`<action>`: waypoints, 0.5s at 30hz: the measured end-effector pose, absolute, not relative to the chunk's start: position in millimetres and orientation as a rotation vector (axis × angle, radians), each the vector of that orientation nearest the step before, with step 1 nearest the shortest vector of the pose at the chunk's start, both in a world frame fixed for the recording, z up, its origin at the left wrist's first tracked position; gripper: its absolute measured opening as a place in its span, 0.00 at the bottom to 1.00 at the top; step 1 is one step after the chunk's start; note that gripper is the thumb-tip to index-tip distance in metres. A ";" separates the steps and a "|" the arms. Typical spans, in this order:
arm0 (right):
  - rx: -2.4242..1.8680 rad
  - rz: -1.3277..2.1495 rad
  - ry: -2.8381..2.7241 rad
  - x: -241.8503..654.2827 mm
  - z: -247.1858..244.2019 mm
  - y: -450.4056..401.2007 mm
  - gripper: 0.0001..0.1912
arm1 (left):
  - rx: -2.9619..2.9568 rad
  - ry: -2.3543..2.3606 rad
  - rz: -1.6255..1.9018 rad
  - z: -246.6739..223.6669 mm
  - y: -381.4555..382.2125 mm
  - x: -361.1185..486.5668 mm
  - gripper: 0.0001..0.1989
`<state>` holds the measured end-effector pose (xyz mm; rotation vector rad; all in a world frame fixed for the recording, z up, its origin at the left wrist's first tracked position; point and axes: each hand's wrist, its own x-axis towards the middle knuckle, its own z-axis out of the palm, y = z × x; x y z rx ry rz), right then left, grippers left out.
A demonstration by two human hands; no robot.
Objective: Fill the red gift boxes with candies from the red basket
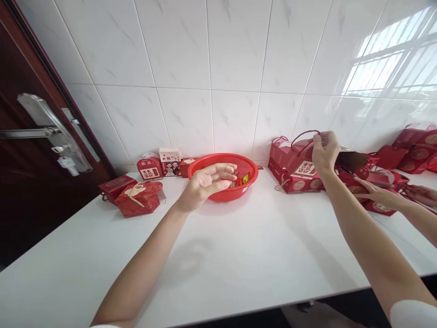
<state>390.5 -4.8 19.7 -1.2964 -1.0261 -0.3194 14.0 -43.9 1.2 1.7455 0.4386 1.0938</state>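
Observation:
My left hand [201,186] hovers in front of the red plastic basket [223,196], fingers loosely curved and apart, nothing in it. A few small wrapped pieces, one a yellow packet [245,178], lie inside the basket, partly behind my fingers. At the right, my right hand [326,148] grips the cord handle of a red gift box [303,167] with a white printed panel. That box is tilted, over or against other red boxes [297,184] by the wall. My hand covers part of it.
Several decorated boxes [150,167] line the wall at left, with a dark red box [139,199] before them. A co-worker's hands [378,196] are among more red boxes [414,150] at right. The white table [232,264] meets a tiled wall; a brown door [30,182] stands left.

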 end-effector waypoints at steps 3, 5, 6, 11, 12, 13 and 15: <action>-1.419 -0.386 -1.022 407.4 15.8 13.8 0.09 | 1.720 0.468 1.104 -0.4 -37.8 11.8 0.11; -1.472 -0.389 -1.050 411.7 8.1 22.6 0.07 | 1.720 0.478 1.100 -1.1 -35.3 11.1 0.10; -1.482 -0.379 -1.069 412.3 3.1 26.2 0.06 | 1.723 0.483 1.100 -1.4 -34.4 10.8 0.09; -1.475 -0.331 -1.186 410.3 -19.4 37.6 0.05 | 1.708 0.552 1.100 -2.8 -30.6 8.9 0.09; -1.475 -0.327 -1.207 410.7 -21.2 39.2 0.04 | 1.704 0.566 1.094 -3.4 -29.6 8.6 0.09; -1.476 -0.325 -1.227 411.7 -22.0 40.6 0.04 | 1.701 0.575 1.089 -4.1 -28.5 8.5 0.09; -1.483 -0.320 -1.263 415.2 -21.3 42.9 0.03 | 1.698 0.585 1.082 -5.9 -26.4 9.0 0.08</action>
